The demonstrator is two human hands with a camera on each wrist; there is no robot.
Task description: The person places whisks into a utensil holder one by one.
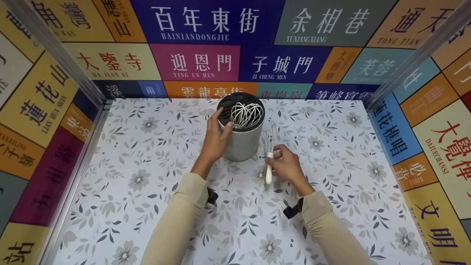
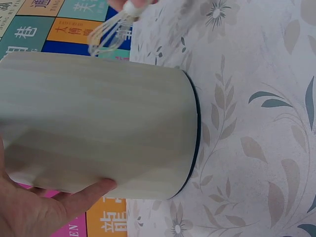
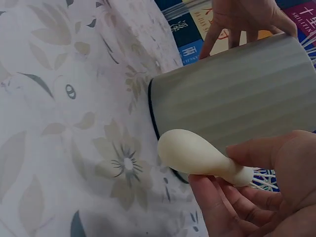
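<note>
A grey, ribbed cylindrical utensil holder (image 1: 241, 145) with a black slotted top stands upright on the table. My left hand (image 1: 215, 138) holds its left side near the rim, the thumb toward the front; in the left wrist view, the thumb (image 2: 94, 193) lies along the wall of the holder (image 2: 108, 118). White wire whisk heads (image 1: 245, 115) stick up from the top. To the right of the holder, my right hand (image 1: 287, 163) pinches a small whisk by its cream handle (image 1: 269, 171), wires pointing away from me. The right wrist view shows the bulbous handle end (image 3: 185, 150) between thumb and fingers.
A white tablecloth (image 1: 140, 206) with grey flowers and leaves covers the table. Panels with coloured sign-like blocks rise at the back (image 1: 198, 62), left (image 1: 40, 147) and right (image 1: 434, 147), with metal posts at the corners. Dark straps circle both wrists.
</note>
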